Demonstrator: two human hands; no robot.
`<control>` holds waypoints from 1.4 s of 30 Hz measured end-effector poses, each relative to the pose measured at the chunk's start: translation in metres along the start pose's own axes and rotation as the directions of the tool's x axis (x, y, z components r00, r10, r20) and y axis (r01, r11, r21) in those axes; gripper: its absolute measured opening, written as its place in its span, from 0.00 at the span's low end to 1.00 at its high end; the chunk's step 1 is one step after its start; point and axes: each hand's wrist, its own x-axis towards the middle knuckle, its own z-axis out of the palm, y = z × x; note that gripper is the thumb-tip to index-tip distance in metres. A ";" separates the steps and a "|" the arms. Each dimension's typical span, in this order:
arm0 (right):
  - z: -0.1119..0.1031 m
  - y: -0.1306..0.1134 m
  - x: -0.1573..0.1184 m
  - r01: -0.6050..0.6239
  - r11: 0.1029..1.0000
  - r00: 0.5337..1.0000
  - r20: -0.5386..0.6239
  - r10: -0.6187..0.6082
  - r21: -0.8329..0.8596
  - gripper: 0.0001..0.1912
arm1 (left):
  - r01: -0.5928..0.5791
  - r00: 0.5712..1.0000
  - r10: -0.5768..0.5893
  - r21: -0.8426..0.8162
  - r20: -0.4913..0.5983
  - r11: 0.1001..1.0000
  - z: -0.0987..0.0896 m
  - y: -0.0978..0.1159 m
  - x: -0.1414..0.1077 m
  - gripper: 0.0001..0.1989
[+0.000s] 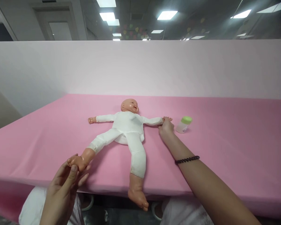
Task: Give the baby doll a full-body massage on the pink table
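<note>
Office-like interior: ceiling light panels, white partition, door, pink-covered table.

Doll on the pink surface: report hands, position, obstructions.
Left hand holding doll's foot. Right hand pinching doll's hand. Doll on its back, limbs spread. Green-lidded jar close beside right hand, not touching doll.

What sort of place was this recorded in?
Probably an indoor training or office-like room: a baby doll lies on a pink-covered table, a white partition stands behind, and ceiling lights shine beyond.
</note>
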 end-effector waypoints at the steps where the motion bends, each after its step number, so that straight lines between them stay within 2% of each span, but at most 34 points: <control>1: 0.001 0.000 -0.001 -0.007 1.000 1.000 -0.015 0.007 0.016 0.07 | 0.021 1.000 -0.020 -0.005 0.013 1.000 0.002 0.001 0.000 0.28; 3: 0.003 -0.002 -0.003 -0.018 0.998 0.998 -0.054 0.021 0.062 0.07 | 0.017 0.999 -0.017 -0.008 0.040 1.000 0.006 0.005 0.000 0.28; 6: 0.007 -0.006 -0.010 0.044 0.994 0.997 -0.065 -0.038 0.101 0.11 | -0.083 0.993 0.082 0.005 0.081 0.997 0.014 0.012 -0.002 0.25; 9: 0.009 -0.014 -0.027 0.231 0.965 0.972 0.006 -0.234 0.123 0.19 | -0.241 0.958 0.228 0.057 0.173 0.969 0.025 0.021 -0.005 0.20; 11: 0.010 -0.021 -0.045 0.388 0.913 0.907 0.123 -0.403 0.128 0.23 | -0.359 0.915 0.323 0.118 0.242 0.926 0.036 0.027 -0.007 0.19; 13: 0.011 -0.029 -0.065 0.536 0.835 0.796 0.254 -0.550 0.128 0.24 | -0.455 0.862 0.383 0.175 0.331 0.873 0.050 0.033 -0.008 0.18; 15: 0.012 -0.033 -0.085 0.668 0.731 0.645 0.384 -0.661 0.137 0.23 | -0.528 0.802 0.412 0.191 0.432 0.827 0.066 0.035 -0.005 0.17; 17: 0.013 -0.034 -0.099 0.767 0.624 0.489 0.493 -0.719 0.149 0.21 | -0.577 0.744 0.422 0.181 0.517 0.796 0.082 0.034 0.002 0.15; 19: 0.013 -0.031 -0.107 0.850 0.508 0.337 0.599 -0.726 0.139 0.21 | -0.594 0.708 0.399 0.185 0.582 0.783 0.095 0.031 0.011 0.14; 21: 0.012 -0.026 -0.111 0.919 0.370 0.173 0.706 -0.686 0.134 0.21 | -0.578 0.693 0.339 0.209 0.636 0.789 0.106 0.027 0.019 0.15; 23: 0.010 -0.022 -0.112 0.958 0.244 0.034 0.786 -0.617 0.150 0.20 | -0.547 0.685 0.272 0.231 0.675 0.805 0.114 0.023 0.026 0.15; 25: 0.009 -0.020 -0.111 0.972 0.165 -0.044 0.822 -0.568 0.166 0.18 | -0.518 0.677 0.223 0.239 0.702 0.822 0.120 0.018 0.029 0.14; 28: 0.007 -0.019 -0.111 0.979 0.113 -0.085 0.837 -0.540 0.172 0.17 | -0.498 0.671 0.201 0.234 0.714 0.835 0.126 0.015 0.031 0.14; 30: 0.007 -0.021 -0.111 0.978 0.132 -0.063 0.837 -0.543 0.159 0.17 | -0.497 0.683 0.222 0.220 0.696 0.839 0.125 0.017 0.029 0.14; 31: 0.008 -0.022 -0.111 0.976 0.166 -0.025 0.827 -0.562 0.142 0.18 | -0.497 0.694 0.242 0.207 0.678 0.843 0.123 0.019 0.028 0.15; 32: 0.008 -0.023 -0.111 0.968 0.218 0.033 0.803 -0.595 0.123 0.19 | -0.498 0.706 0.267 0.192 0.656 0.846 0.119 0.022 0.025 0.15; 34: 0.010 -0.029 -0.111 0.925 0.367 0.189 0.716 -0.672 0.101 0.19 | -0.509 0.733 0.329 0.160 0.595 0.846 0.107 0.030 0.018 0.16; 37: 0.012 -0.038 -0.102 0.786 0.608 0.466 0.539 -0.701 0.113 0.20 | -0.518 0.786 0.398 0.152 0.473 0.842 0.076 0.036 0.003 0.18; 40: 0.011 -0.041 -0.078 0.590 0.799 0.731 0.343 -0.590 0.117 0.23 | -0.447 0.868 0.368 0.204 0.334 0.871 0.036 0.024 -0.010 0.20; 42: 0.009 -0.037 -0.056 0.436 0.891 0.867 0.205 -0.454 0.129 0.23 | -0.380 0.915 0.316 0.270 0.251 0.885 0.009 0.007 -0.017 0.22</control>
